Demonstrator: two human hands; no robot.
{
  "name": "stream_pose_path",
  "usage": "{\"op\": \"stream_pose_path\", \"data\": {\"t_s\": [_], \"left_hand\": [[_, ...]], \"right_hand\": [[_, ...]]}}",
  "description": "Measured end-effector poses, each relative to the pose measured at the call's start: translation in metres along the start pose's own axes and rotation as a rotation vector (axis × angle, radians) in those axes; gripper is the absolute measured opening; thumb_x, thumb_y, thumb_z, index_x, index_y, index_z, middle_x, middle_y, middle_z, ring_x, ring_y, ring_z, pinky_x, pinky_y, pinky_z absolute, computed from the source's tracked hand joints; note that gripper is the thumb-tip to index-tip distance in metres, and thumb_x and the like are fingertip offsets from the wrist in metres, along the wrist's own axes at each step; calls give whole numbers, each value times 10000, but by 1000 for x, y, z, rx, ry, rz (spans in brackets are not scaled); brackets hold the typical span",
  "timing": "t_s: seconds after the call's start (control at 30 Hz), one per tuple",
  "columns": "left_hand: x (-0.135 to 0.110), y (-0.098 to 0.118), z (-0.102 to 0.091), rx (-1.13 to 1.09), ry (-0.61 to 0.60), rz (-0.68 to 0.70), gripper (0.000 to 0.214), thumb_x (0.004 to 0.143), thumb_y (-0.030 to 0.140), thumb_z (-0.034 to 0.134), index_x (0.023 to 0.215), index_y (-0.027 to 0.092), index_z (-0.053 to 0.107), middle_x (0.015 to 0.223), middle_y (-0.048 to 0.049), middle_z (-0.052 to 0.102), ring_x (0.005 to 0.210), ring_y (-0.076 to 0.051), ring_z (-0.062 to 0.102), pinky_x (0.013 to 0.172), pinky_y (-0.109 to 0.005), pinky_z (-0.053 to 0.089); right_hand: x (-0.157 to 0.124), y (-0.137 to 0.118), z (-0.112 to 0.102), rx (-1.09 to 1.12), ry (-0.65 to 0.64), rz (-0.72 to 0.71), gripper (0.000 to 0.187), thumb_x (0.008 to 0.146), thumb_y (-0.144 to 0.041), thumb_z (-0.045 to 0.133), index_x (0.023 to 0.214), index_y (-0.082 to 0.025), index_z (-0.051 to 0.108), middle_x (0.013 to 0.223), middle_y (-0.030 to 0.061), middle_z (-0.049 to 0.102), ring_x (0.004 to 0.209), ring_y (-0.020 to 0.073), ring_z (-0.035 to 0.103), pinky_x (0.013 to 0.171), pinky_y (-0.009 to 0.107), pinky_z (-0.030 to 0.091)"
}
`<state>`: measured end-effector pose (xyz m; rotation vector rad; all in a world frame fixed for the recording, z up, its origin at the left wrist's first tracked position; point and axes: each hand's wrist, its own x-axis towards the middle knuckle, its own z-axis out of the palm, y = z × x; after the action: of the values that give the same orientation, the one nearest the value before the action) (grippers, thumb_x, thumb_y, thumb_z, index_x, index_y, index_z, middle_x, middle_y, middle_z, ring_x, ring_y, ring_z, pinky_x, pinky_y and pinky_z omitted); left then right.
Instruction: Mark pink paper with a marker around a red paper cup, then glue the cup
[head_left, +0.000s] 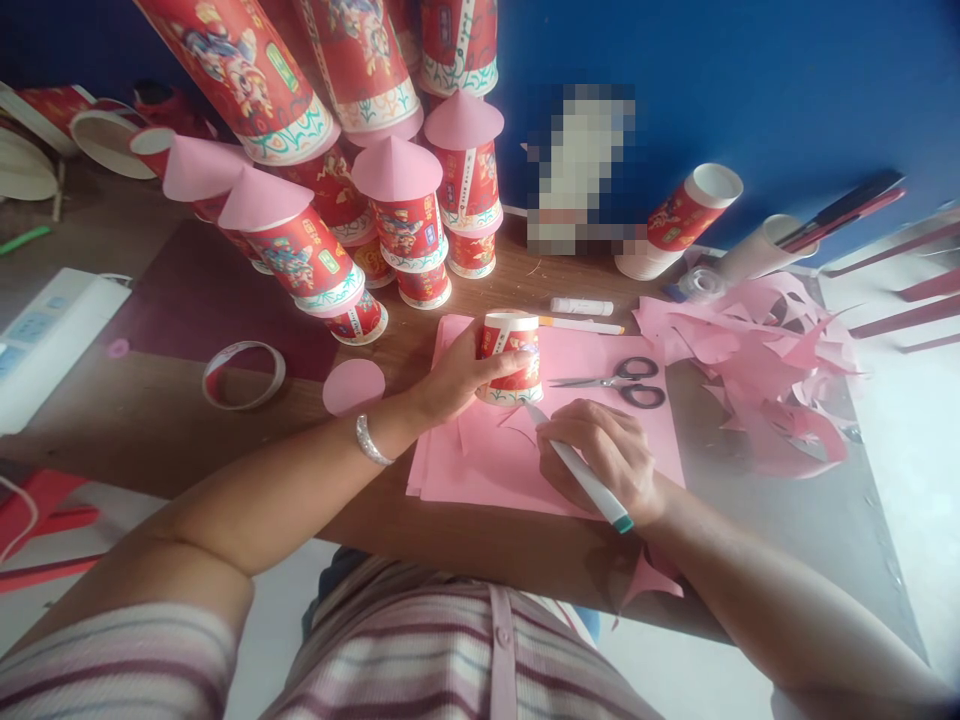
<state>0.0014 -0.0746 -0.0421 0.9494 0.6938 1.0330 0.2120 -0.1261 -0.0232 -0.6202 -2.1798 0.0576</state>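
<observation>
A red printed paper cup [512,358] stands on a stack of pink paper [480,465], and my left hand [457,375] is wrapped round it from the left. In my right hand [600,455] is a white marker [589,485] with a green end pointing toward me; its tip meets the paper at the cup's lower edge. Black-handled scissors [626,382] lie on the pink paper just right of the cup. Left of my left hand rests a pink paper disc [354,387].
Several stacked red cups with pink cone tops [397,170] crowd the back left. Pink paper scraps [772,350] heap at the right. A cut cup ring [244,375] lies left, a glue stick [581,306] behind the paper. A pen cup [769,250] and a white power strip [56,340] flank the table.
</observation>
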Motion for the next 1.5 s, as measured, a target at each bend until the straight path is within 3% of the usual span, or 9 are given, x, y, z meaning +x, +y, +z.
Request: {"op": "stream_pose_path", "data": {"t_s": [0.4, 0.57, 0.7, 0.8, 0.97, 1.13, 1.27, 1.37, 1.5], "left_hand": [[-1, -4, -6, -27, -1, 5, 433, 843, 439, 932, 1076, 189, 666, 929, -19, 670, 817, -150, 634, 737, -273, 532], [-1, -1, -4, -38, -5, 43, 370, 852, 421, 922, 984, 177, 676, 884, -14, 649, 805, -151, 619, 748, -288, 534], [0, 0, -4, -85, 53, 44, 462, 813, 366, 941, 1176, 201, 707, 998, -24, 688, 891, -172, 655, 821, -316, 564], [0, 0, -5, -110, 37, 37, 451, 840, 384, 905, 1198, 191, 711, 1021, -41, 694, 907, -184, 662, 837, -335, 571], [-2, 1, -2, -90, 7, 6, 428, 877, 484, 873, 1141, 196, 699, 1031, -53, 694, 946, -204, 674, 859, -351, 571], [-2, 0, -1, -7, 35, -9, 627, 794, 506, 970, 1255, 219, 657, 947, -14, 658, 835, -164, 634, 761, -310, 535], [-1, -2, -3, 30, 15, 6, 484, 807, 476, 962, 1067, 189, 672, 876, -10, 646, 783, -150, 604, 731, -298, 512], [-1, -3, -3, 26, 1, 12, 439, 825, 473, 946, 971, 179, 654, 877, -19, 655, 791, -149, 606, 749, -300, 518], [-1, -2, -2, 20, 39, -7, 467, 810, 481, 952, 997, 188, 640, 884, -14, 654, 793, -148, 602, 741, -292, 515]], "right_hand": [[3, -5, -2, 15, 29, -28, 289, 889, -11, 642, 1092, -217, 630, 773, -18, 656, 621, 149, 635, 540, 284, 597], [6, -5, -3, 34, 30, -60, 265, 889, -17, 652, 1054, -222, 625, 763, -35, 643, 623, 135, 628, 819, 405, 763], [7, -5, -3, 51, 22, -59, 293, 885, 4, 642, 1066, -225, 621, 765, -44, 642, 622, 125, 616, 967, 477, 765], [7, -5, -2, 81, 7, -63, 297, 881, 11, 644, 1079, -208, 620, 778, -34, 657, 633, 127, 633, 998, 485, 758], [7, -5, 0, 119, -21, -60, 296, 902, 9, 637, 1088, -220, 617, 780, -44, 638, 636, 129, 636, 996, 480, 762], [6, -6, 1, 164, -47, -67, 293, 904, 11, 636, 1094, -213, 623, 801, -36, 638, 657, 130, 639, 1004, 472, 761], [4, -5, 1, 138, -23, -77, 271, 896, -7, 663, 1079, -204, 637, 808, -34, 651, 664, 134, 651, 1006, 457, 752], [3, -4, 0, 93, 2, -70, 282, 875, -5, 675, 1071, -206, 653, 801, -31, 657, 658, 142, 660, 923, 416, 751], [3, -2, 0, 77, 24, -54, 306, 865, 1, 683, 1097, -197, 663, 797, -11, 667, 674, 169, 675, 715, 349, 698]]}}
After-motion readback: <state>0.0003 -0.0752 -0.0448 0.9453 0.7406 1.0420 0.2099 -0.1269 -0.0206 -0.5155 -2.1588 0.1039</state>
